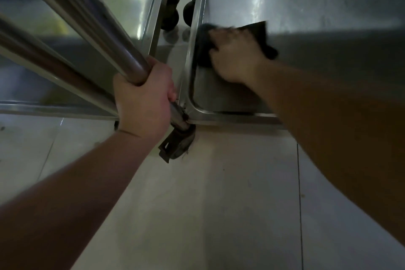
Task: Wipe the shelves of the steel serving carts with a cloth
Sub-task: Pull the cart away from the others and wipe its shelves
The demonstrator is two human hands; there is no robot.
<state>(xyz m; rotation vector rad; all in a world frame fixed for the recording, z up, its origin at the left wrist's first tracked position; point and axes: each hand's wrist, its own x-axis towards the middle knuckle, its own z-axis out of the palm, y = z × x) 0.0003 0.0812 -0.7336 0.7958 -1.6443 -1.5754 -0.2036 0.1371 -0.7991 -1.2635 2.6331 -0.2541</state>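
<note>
1. Left hand (143, 96), centre left of the frame: fingers and thumb wrapped round the upright steel post (105, 37) of a cart, just above the castor (178, 142) at the cart's near corner; judged to be steadying the cart
2. Right hand (235, 57), right of centre: palm down, fingers spread flat, pressing the dark cloth (260, 35) onto the bottom shelf (328, 6) of the right cart; the fingers are not seen to curl round the cloth
3. Cloth: lies flat on the shelf near its left rim, about halfway between the near and far corners; dark fabric shows to the left of the fingers and to the upper right of the hand, where 1 corner points toward the top of the frame. Its long axis appears to run left to right across the shelf, though blur and the covering hand leave its outline uncertain
4. Right shelf: a shallow tray with a raised rim; its long axis cannot be told, since the right side runs out of the frame
5. Left cart shelf (133, 6), upper left: a second tray, with wheels (173, 17) showing in the gap between the 2 carts
6. Progress, judged: wiping is under way on the left part of the right shelf; which areas are already wiped cannot be told from the sheen. The far and right parts, the left cart and any upper shelves appear left to do
</note>
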